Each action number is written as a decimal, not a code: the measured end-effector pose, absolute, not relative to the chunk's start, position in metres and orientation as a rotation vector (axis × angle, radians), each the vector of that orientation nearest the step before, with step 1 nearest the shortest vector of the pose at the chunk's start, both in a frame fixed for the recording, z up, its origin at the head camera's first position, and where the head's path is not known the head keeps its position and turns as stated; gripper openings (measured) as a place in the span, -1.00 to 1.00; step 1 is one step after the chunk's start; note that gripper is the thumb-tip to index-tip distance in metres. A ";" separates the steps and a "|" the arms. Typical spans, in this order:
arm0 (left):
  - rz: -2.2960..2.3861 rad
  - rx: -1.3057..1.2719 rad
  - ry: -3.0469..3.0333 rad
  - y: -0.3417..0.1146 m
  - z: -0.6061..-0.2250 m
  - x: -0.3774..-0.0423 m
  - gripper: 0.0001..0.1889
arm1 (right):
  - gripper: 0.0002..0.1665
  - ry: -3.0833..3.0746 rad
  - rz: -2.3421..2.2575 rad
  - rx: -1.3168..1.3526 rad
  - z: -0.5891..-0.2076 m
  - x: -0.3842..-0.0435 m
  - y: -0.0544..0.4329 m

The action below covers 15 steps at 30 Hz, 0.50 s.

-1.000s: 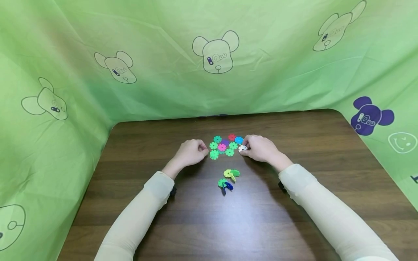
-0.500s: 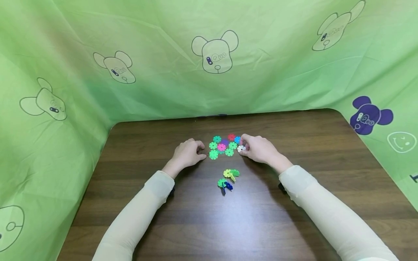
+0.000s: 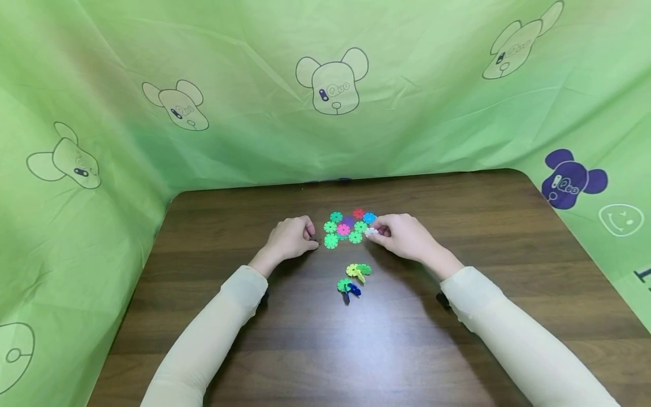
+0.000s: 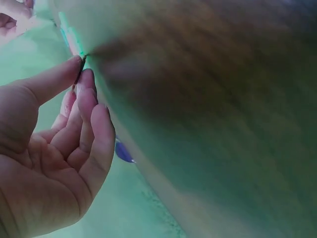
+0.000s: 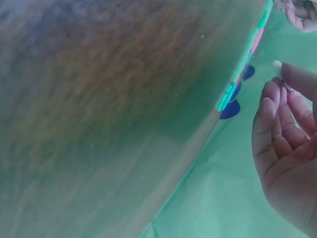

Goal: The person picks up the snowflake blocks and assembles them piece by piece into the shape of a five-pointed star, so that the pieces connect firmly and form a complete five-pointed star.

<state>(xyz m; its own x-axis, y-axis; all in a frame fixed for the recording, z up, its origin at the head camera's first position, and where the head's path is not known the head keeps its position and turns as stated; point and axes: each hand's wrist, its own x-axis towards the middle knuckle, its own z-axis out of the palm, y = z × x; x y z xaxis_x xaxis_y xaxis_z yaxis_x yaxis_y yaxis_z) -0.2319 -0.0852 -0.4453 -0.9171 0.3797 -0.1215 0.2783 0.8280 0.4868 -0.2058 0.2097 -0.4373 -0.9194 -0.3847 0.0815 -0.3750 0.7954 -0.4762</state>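
At the right edge of the disc cluster, white disc: the white disc [image 3: 370,232] is sitting pinched between the thumb and fingertips of the right hand [image 3: 404,237], just beside the flat cluster of discs [image 3: 348,228] on the counter [image 3: 488,237].
Right grip: it is closing on the white disc, the other fingers curling under.
Left grip: the left hand [image 3: 290,240] is resting on the counter at the cluster's left edge, thumb and forefinger pinching together at the nearest green disc [image 3: 331,241]; whether they are really holding it cannot be told.
Cluster: green, pink, purple, red and blue discs are lying flat, touching one another.
Nearer the person than the cluster: a yellow-green assembly [image 3: 359,271] and a green-blue assembly [image 3: 348,286] are lying just apart.
Behind the cluster: a green cloth [image 3: 244,113] printed with bears is hanging.
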 end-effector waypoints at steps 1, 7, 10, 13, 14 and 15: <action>0.719 0.517 2.790 -0.085 -0.445 -0.232 -0.73 | -0.83 2.960 -0.789 -0.633 -0.437 -0.205 0.210; 0.972 0.570 2.684 -0.077 -0.436 -0.227 -0.84 | -0.86 2.988 -0.837 -0.686 -0.434 -0.199 0.209; 1.143 0.570 2.540 -0.072 -0.431 -0.224 -0.84 | -0.88 3.000 -0.864 -0.727 -0.433 -0.194 0.208; 1.292 0.540 2.368 -0.069 -0.428 -0.221 -0.78 | -0.90 2.986 -0.917 -0.794 -0.430 -0.190 0.205; 1.326 0.526 2.322 -0.068 -0.427 -0.220 -0.76 | -0.91 2.978 -0.934 -0.826 -0.429 -0.188 0.204; 1.358 0.515 2.276 -0.067 -0.426 -0.220 -0.74 | -0.92 2.972 -0.945 -0.862 -0.428 -0.187 0.202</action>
